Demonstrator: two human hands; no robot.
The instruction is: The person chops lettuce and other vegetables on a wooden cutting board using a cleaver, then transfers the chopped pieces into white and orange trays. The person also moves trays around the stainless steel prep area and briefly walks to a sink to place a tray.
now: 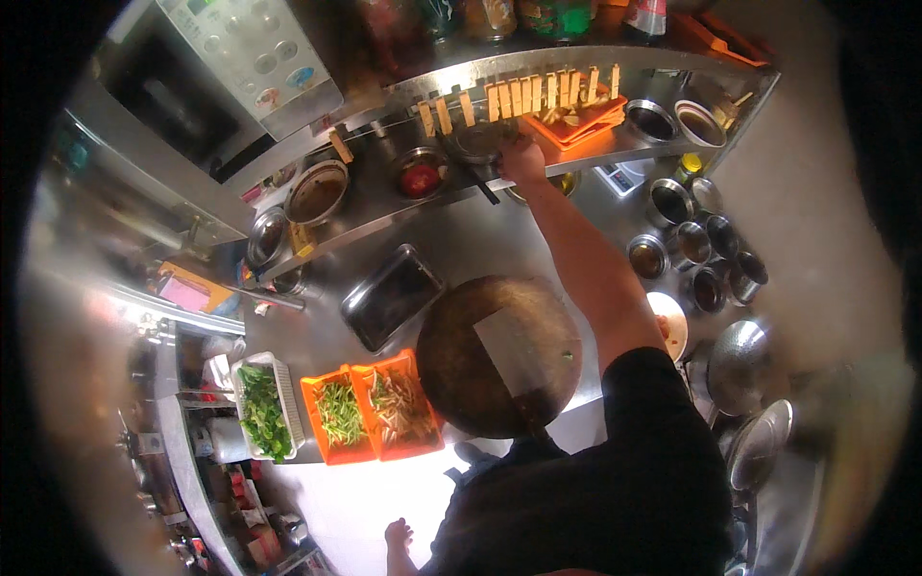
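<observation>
My right hand [524, 160] reaches to the shelf edge beside a round clear bowl or lid [481, 138]; its fingers blur against the dark shelf, so I cannot tell whether they grip anything. Low in the view, my left hand [400, 534] hangs by my body with loosely bent fingers and nothing visible in it. Before me is a thick round chopping board [461, 345] with a cleaver [511, 353] lying flat on it, handle towards me. A black rectangular tray [392, 297] is left of the board. Two orange baskets hold cut green vegetables [340, 414] and pale, brownish strips [397, 407].
A white basket of leafy greens [263, 414] stands at the left. Wooden clothes pegs [529, 95] line the shelf above bowls and orange baskets [576, 129]. At the right are a kitchen scale [621, 177], several metal pots [692, 243], a plate [676, 325] and a perforated metal bowl [738, 367].
</observation>
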